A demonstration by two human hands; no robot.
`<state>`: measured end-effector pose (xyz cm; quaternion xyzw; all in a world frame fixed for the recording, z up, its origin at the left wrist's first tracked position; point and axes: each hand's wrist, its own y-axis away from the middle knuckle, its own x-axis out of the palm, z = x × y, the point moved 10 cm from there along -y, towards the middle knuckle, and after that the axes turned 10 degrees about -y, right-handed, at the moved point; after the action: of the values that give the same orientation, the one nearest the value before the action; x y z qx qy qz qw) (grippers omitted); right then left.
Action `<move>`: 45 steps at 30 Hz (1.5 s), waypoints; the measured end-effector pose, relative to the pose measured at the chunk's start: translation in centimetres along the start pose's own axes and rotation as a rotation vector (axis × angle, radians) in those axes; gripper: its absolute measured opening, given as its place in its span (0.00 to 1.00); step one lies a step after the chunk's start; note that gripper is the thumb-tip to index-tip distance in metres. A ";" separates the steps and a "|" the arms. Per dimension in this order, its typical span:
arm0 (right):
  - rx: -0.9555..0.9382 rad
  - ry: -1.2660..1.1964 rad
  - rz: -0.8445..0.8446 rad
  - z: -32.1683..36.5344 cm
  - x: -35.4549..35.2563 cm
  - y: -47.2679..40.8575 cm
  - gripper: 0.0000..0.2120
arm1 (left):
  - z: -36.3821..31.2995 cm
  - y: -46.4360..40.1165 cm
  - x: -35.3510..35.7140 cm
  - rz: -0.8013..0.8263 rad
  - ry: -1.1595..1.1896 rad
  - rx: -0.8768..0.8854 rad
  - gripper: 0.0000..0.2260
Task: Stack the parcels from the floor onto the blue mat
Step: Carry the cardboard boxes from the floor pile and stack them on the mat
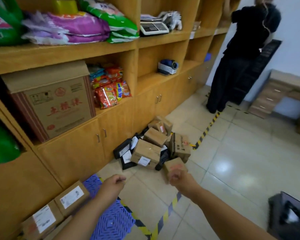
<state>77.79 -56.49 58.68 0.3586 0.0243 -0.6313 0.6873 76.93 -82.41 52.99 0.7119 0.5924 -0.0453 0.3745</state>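
A pile of parcels [152, 146] lies on the tiled floor against the cabinet, several brown cartons mixed with black bags. The nearest small carton [174, 165] sits just beyond my right hand [177, 179], whose fingers are curled with nothing in them. My left hand [113, 183] hovers over the floor near the far corner of the blue mat [114, 220], fingers loosely curled and empty. Two labelled cartons [71, 198] [42, 220] rest on the mat at the lower left.
Wooden shelving [93, 49] with bags, a large carton and snack packs fills the left. A person in black [246, 54] stands at the back right. Yellow-black floor tape [206, 130] crosses the tiles. A dark bin [289, 217] sits at lower right.
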 end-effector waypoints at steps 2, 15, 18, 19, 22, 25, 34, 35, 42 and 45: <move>-0.002 -0.011 -0.042 -2.2 -4.8 -0.7 0.05 | -4.0 -1.1 3.4 0.013 0.001 0.017 0.11; 0.080 -0.023 -0.121 -11.9 -25.4 -8.7 0.12 | -20.3 -7.9 18.3 0.019 -0.042 0.057 0.08; 0.059 0.003 -0.109 -12.1 -27.7 -11.5 0.13 | -23.1 -10.9 19.6 0.028 -0.075 0.081 0.08; 0.056 0.018 -0.104 -12.1 -28.6 -12.6 0.13 | -24.1 -12.2 20.0 0.033 -0.092 0.085 0.09; 0.051 0.038 -0.101 -11.6 -31.5 -16.1 0.14 | -27.7 -16.8 21.3 0.049 -0.124 0.109 0.10; 0.043 0.050 -0.131 -10.6 -35.4 -20.2 0.14 | -32.0 -22.1 22.6 0.069 -0.113 0.145 0.09; 0.106 0.094 -0.176 -9.5 -45.8 -31.5 0.14 | -44.5 -35.1 25.5 0.106 -0.257 0.216 0.08; 0.113 0.081 -0.181 -9.6 -46.7 -32.5 0.13 | -45.5 -36.2 25.9 0.113 -0.265 0.216 0.08; 0.117 0.072 -0.155 -11.0 -52.6 -40.3 0.14 | -49.9 -43.2 29.1 0.123 -0.247 0.180 0.08; 0.100 0.047 -0.129 -11.5 -55.7 -44.4 0.14 | -51.5 -46.2 30.7 0.103 -0.209 0.130 0.08</move>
<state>32.12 -0.72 56.71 0.4050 0.0321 -0.6661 0.6255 25.96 -26.52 52.05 0.7554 0.5087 -0.1383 0.3891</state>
